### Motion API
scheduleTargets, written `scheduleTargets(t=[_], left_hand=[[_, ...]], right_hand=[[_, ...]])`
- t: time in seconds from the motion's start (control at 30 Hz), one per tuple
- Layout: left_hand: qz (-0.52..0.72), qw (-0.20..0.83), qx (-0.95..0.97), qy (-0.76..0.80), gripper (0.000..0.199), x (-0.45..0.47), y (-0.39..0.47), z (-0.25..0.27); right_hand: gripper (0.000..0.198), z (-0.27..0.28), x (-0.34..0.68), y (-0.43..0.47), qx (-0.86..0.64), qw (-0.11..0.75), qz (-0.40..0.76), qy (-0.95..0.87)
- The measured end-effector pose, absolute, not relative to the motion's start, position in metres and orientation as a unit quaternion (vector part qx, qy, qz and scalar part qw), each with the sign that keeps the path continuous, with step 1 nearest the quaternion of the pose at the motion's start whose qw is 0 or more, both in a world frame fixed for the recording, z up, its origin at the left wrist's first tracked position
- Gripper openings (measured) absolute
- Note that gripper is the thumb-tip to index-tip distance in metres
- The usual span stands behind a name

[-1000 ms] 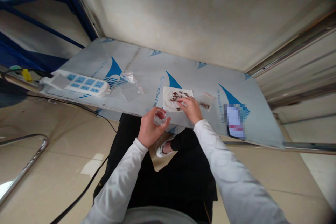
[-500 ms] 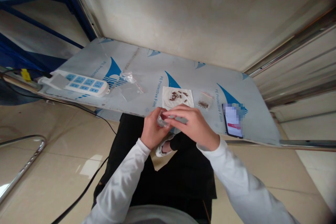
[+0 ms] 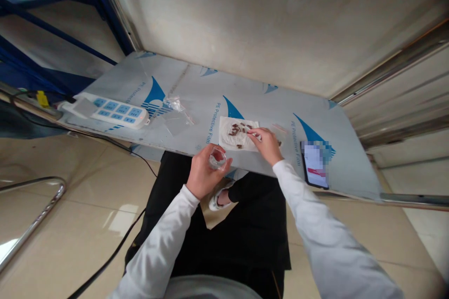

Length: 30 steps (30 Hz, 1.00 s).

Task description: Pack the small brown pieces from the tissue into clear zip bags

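My left hand (image 3: 204, 173) is curled around what looks like a small clear plastic bag (image 3: 218, 158), its mouth spread towards me. It is just off the table's front edge, above my lap. On the table, small brown capsule-shaped pieces (image 3: 234, 129) lie scattered over a white paper sheet (image 3: 226, 142). Over the right part of this sheet, my right hand (image 3: 266, 143) pinches with thumb and forefinger at one brown piece. Partly hidden behind that hand is a clear zip bag (image 3: 281, 133) with a reddish top strip and brown bits inside.
A phone (image 3: 315, 166) lies on the right side of the film-covered table (image 3: 196, 117). Crumpled clear plastic (image 3: 175, 105) rests left of the paper. Farther left is a white power strip (image 3: 121, 112) with blue sockets. A black cable (image 3: 115, 252) runs down to the floor.
My right hand has left the clear bag in my left hand and moved up and right onto the paper sheet. My left hand still holds the bag in nearly the same place.
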<state>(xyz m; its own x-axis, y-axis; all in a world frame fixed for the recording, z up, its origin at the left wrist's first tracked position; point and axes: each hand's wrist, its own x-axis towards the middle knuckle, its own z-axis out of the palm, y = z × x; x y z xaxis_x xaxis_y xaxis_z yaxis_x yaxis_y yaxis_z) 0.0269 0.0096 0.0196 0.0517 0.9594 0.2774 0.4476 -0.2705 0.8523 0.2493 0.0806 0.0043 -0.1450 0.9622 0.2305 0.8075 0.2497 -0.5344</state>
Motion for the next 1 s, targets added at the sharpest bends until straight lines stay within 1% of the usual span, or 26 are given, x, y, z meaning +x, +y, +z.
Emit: scheduleTargets(t=[0.03,0.1,0.13,0.2,0.23,0.33,0.4,0.43,0.5,0.53,0.57,0.6,0.7,0.73,0.8,0.87,0.93,1.0], left_hand=[[0.439,0.293,0.665,0.528,0.017,0.028,0.01,0.02],[0.438,0.299,0.668,0.522,0.017,0.031,0.009,0.021],[0.436,0.305,0.67,0.517,0.017,0.032,0.008,0.022],[0.43,0.317,0.675,0.51,0.017,0.036,0.006,0.025],[0.426,0.322,0.677,0.507,0.019,0.038,0.005,0.027],[0.425,0.331,0.679,0.499,0.021,0.041,0.002,0.031],[0.435,0.334,0.679,0.488,0.021,0.04,0.0,0.033],[0.439,0.337,0.68,0.481,0.025,0.038,-0.001,0.034],[0.441,0.354,0.686,0.458,0.041,0.034,-0.003,0.035],[0.44,0.375,0.686,0.441,0.051,0.032,-0.004,0.036],[0.442,0.405,0.678,0.425,0.056,0.029,-0.005,0.036],[0.449,0.438,0.66,0.413,0.054,0.027,-0.006,0.037],[0.494,0.509,0.563,0.424,0.026,0.024,-0.007,0.042],[0.509,0.517,0.533,0.434,0.023,0.024,-0.006,0.044],[0.524,0.529,0.496,0.447,0.023,0.025,-0.006,0.049],[0.528,0.539,0.474,0.455,0.024,0.026,-0.005,0.054],[0.532,0.541,0.457,0.465,0.025,0.026,-0.006,0.057],[0.541,0.531,0.451,0.471,0.024,0.025,-0.007,0.056]], right_hand=[[0.017,0.017,0.239,0.067,-0.592,0.286,0.153,-0.738],[0.02,0.044,0.216,0.039,-0.547,0.345,0.208,-0.733],[0.02,0.057,0.206,0.026,-0.525,0.353,0.228,-0.74],[0.011,0.076,0.19,0.007,-0.484,0.33,0.243,-0.773],[0.01,0.083,0.185,0.002,-0.467,0.309,0.245,-0.792],[0.017,0.09,0.181,-0.005,-0.426,0.251,0.241,-0.835],[0.017,0.089,0.186,-0.005,-0.41,0.233,0.242,-0.848],[0.015,0.088,0.189,-0.005,-0.409,0.232,0.245,-0.848],[0.011,0.088,0.197,-0.005,-0.427,0.244,0.253,-0.833],[0.01,0.089,0.201,-0.004,-0.442,0.253,0.256,-0.822],[0.011,0.09,0.205,-0.003,-0.454,0.261,0.258,-0.812],[0.012,0.091,0.208,-0.003,-0.463,0.267,0.266,-0.802],[0.014,0.092,0.213,-0.001,-0.47,0.286,0.332,-0.766],[0.015,0.092,0.213,-0.001,-0.474,0.301,0.365,-0.742],[0.02,0.09,0.211,-0.001,-0.494,0.343,0.423,-0.678],[0.029,0.089,0.208,-0.002,-0.516,0.378,0.469,-0.609],[0.039,0.088,0.204,-0.003,-0.528,0.4,0.503,-0.555],[0.041,0.087,0.201,-0.005,-0.528,0.411,0.524,-0.527]])
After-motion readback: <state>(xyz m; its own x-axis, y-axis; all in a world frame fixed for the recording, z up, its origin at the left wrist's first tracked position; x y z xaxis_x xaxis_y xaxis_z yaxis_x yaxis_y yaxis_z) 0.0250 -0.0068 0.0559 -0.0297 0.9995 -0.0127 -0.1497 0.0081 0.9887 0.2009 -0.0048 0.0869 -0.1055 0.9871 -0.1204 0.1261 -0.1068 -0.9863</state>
